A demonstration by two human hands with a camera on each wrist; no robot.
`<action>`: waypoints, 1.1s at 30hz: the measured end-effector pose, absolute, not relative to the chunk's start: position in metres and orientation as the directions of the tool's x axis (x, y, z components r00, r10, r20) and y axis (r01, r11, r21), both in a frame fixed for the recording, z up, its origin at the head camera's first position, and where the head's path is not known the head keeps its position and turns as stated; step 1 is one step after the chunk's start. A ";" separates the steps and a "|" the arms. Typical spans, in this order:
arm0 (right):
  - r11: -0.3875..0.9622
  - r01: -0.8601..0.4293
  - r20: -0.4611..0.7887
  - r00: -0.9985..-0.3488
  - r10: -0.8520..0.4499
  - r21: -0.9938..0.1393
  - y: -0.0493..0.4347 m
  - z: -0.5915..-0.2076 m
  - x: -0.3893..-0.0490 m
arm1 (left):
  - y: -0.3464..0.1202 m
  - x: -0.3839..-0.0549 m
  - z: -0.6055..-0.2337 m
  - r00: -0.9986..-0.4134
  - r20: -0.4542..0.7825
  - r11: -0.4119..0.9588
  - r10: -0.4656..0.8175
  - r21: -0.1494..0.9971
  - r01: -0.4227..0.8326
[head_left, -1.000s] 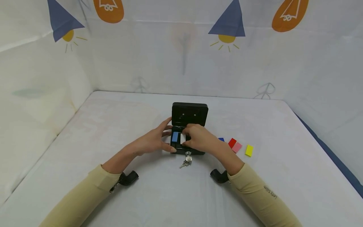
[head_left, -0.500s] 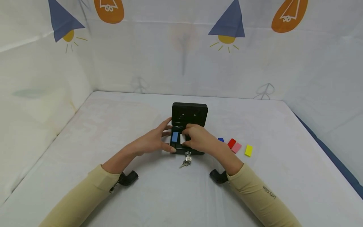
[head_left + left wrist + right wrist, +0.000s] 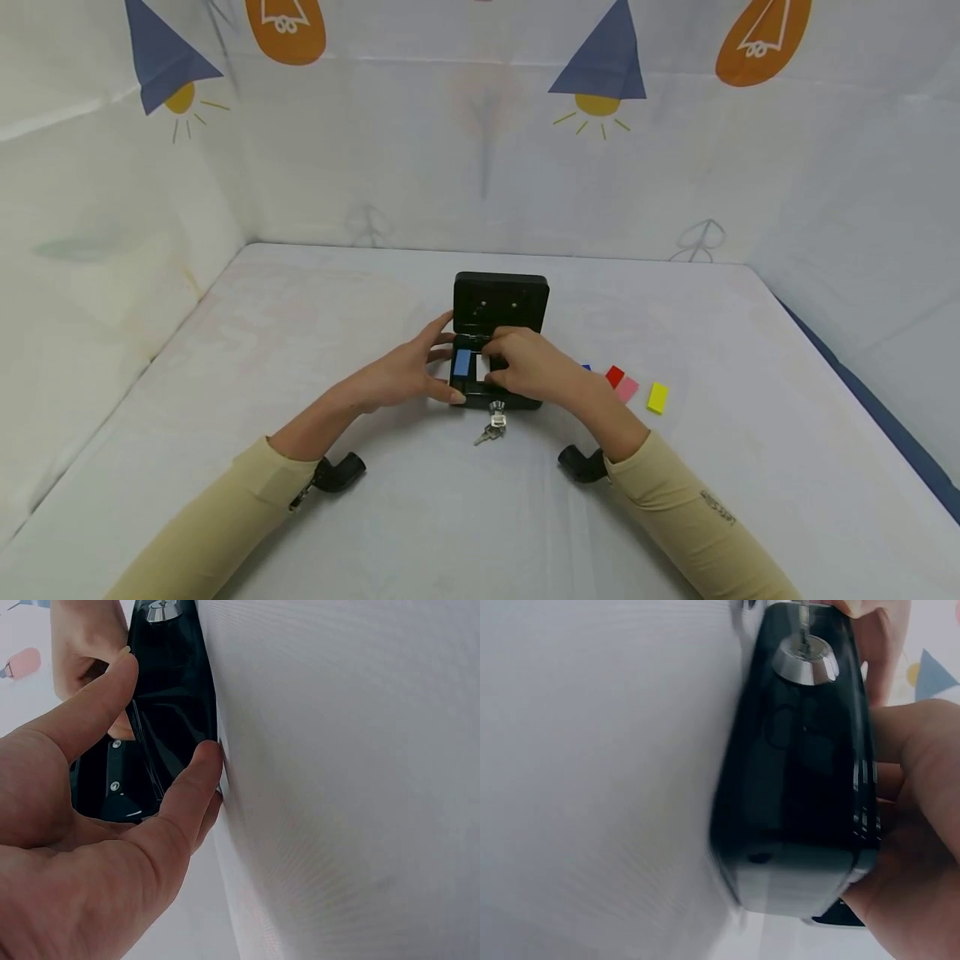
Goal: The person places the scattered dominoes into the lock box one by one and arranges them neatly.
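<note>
A small black cash box [image 3: 501, 400] stands with its lid [image 3: 500, 302] raised. Along its left end my left hand [image 3: 401, 371] holds it, thumb at the front corner and fingers spread along the side; the left wrist view shows these fingers [image 3: 202, 769] touching the box wall. Inside, at the left, lies a blue block [image 3: 462, 362]. Beside it is a white block [image 3: 482, 367], which my right hand [image 3: 528, 364] pinches between thumb and fingers, covering the right part of the interior. From the front lock [image 3: 808, 660] hang keys [image 3: 493, 427].
Right of the box lie a red block [image 3: 615, 377], a pink block [image 3: 626, 389], a yellow block [image 3: 657, 398] and a blue block mostly hidden by my right forearm. A white-covered table [image 3: 450, 517] lies underneath, with a printed white cloth wall [image 3: 420, 167] behind.
My right hand shifts very slightly to the right inside the box, and the forearm covers more of the loose blue block. The left hand and box stay put.
</note>
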State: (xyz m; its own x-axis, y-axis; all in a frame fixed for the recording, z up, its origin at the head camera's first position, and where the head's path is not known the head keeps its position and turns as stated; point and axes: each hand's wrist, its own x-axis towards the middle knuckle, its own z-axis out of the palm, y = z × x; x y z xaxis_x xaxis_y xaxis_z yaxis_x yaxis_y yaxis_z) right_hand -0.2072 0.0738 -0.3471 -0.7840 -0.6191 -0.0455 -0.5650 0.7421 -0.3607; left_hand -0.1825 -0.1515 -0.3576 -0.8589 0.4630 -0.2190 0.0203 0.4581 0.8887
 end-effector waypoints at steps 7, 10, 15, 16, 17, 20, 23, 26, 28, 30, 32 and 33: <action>0.709 -0.598 -0.045 -0.752 -0.658 -0.374 0.078 -0.344 -0.207 | -0.151 -0.182 -0.357 -0.860 -0.217 0.458 0.461 0.889 0.021; 0.694 -0.615 -0.049 -0.734 -0.677 -0.375 0.079 -0.345 -0.207 | -0.151 -0.182 -0.357 -0.861 -0.218 0.461 0.459 0.887 0.021; 0.660 -0.646 -0.037 -0.703 -0.710 -0.383 0.078 -0.348 -0.207 | -0.151 -0.182 -0.357 -0.859 -0.218 0.455 0.463 0.890 0.020; 0.656 -0.650 -0.036 -0.700 -0.714 -0.384 0.078 -0.349 -0.207 | -0.151 -0.182 -0.357 -0.859 -0.217 0.454 0.464 0.891 0.020; 0.655 -0.654 -0.035 -0.697 -0.716 -0.379 0.078 -0.349 -0.207 | -0.151 -0.182 -0.357 -0.858 -0.218 0.454 0.464 0.891 0.019; 0.649 -0.664 -0.036 -0.688 -0.725 -0.371 0.077 -0.351 -0.207 | -0.152 -0.182 -0.358 -0.858 -0.221 0.456 0.464 0.890 0.017; 0.647 -0.672 -0.044 -0.680 -0.732 -0.360 0.076 -0.353 -0.207 | -0.152 -0.182 -0.358 -0.857 -0.225 0.459 0.463 0.889 0.014; 0.646 -0.674 -0.051 -0.677 -0.734 -0.358 0.076 -0.353 -0.207 | -0.152 -0.182 -0.358 -0.859 -0.226 0.461 0.460 0.887 0.014; 0.648 -0.674 -0.053 -0.677 -0.734 -0.355 0.076 -0.353 -0.206 | -0.152 -0.182 -0.358 -0.860 -0.225 0.460 0.459 0.888 0.013; 0.648 -0.675 -0.053 -0.677 -0.734 -0.353 0.076 -0.352 -0.206 | -0.151 -0.182 -0.358 -0.860 -0.224 0.457 0.459 0.889 0.012; 0.647 -0.677 -0.052 -0.676 -0.735 -0.350 0.077 -0.352 -0.205 | -0.151 -0.182 -0.358 -0.859 -0.224 0.455 0.460 0.890 0.012; 0.646 -0.679 -0.051 -0.675 -0.736 -0.348 0.077 -0.352 -0.205 | -0.151 -0.182 -0.358 -0.859 -0.223 0.454 0.461 0.891 0.012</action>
